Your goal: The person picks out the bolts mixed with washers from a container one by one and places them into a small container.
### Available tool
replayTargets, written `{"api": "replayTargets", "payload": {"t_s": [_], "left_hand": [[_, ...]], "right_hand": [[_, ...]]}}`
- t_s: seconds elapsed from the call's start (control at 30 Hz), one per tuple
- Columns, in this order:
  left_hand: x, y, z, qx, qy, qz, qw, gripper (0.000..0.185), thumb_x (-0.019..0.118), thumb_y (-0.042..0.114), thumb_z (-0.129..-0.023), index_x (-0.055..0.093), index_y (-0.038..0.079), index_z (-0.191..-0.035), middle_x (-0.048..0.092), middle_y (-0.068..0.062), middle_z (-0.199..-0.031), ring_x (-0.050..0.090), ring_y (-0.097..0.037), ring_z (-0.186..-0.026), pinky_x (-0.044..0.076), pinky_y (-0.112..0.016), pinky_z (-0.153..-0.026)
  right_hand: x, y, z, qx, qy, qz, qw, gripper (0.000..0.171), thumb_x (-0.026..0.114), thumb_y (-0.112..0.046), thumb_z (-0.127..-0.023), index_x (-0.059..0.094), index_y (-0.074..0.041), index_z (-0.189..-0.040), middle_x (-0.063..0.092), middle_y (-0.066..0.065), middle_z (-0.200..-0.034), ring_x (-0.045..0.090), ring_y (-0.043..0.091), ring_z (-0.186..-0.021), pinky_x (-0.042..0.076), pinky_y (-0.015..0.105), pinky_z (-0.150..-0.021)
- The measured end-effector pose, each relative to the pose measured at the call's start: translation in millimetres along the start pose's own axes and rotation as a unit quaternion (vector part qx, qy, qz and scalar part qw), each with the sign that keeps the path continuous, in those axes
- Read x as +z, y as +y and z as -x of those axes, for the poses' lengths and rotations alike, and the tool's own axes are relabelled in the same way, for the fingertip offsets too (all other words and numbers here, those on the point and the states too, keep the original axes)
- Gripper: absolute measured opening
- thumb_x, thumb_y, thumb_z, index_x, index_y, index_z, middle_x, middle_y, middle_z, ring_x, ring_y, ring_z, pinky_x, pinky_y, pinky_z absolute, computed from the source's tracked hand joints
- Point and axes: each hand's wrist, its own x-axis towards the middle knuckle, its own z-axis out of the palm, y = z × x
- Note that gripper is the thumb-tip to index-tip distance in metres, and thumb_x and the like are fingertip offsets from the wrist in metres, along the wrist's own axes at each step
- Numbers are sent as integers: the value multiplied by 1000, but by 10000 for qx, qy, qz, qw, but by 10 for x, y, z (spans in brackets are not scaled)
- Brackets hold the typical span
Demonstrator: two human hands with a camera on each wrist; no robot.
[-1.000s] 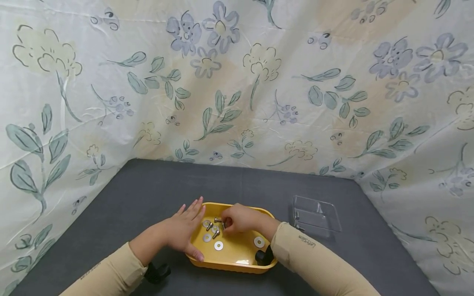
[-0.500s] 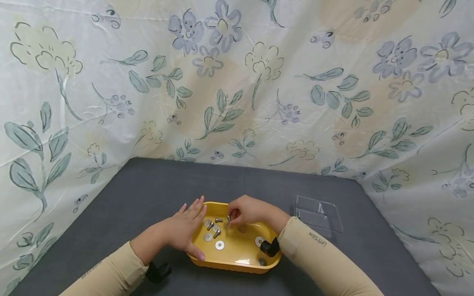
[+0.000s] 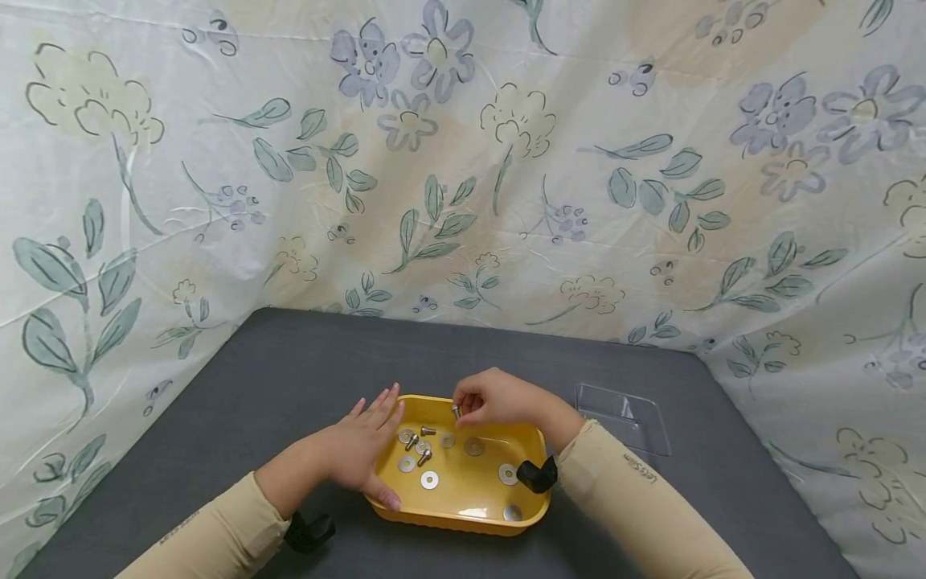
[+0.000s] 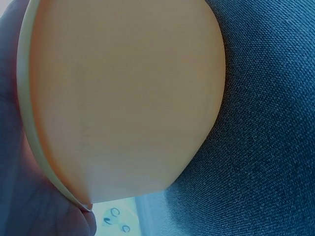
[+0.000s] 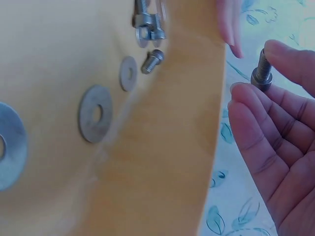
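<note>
A yellow tray [image 3: 463,519] sits on the grey table and holds several washers [image 3: 429,480] and bolts [image 3: 427,431]. My left hand [image 3: 358,454] grips the tray's left rim, thumb over the near edge, and the tray's outer wall [image 4: 123,98] fills the left wrist view. My right hand [image 3: 492,400] hovers above the tray's far side and pinches a small steel bolt [image 5: 262,73] between thumb and fingertips, the same bolt [image 3: 456,412] showing small in the head view. In the right wrist view washers [image 5: 94,113] and more bolts [image 5: 152,61] lie on the tray floor.
A clear plastic lid or box [image 3: 620,416] lies on the table right of the tray. Flowered cloth [image 3: 463,177] walls the table at the back and both sides. Black wrist straps [image 3: 537,475] sit at both cuffs.
My right hand has risen out of the tray and moved back and right with a bolt pinched in it. More washers now show where it was. The left hand has stayed put.
</note>
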Motion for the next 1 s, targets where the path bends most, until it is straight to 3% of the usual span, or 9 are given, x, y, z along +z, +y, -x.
{"api": "replayTargets", "payload": {"t_s": [1.0], "left_hand": [[5, -5, 1, 9, -21, 42, 10000, 132, 51, 87, -53, 9, 4, -147, -14, -12, -151, -3, -29, -139, 6, -53, -109]], "right_hand": [[-447, 211, 451, 622, 1029, -642, 9907, 24, 70, -28, -81, 62, -12, -97, 61, -3, -82, 58, 16, -76, 51, 27, -68]]}}
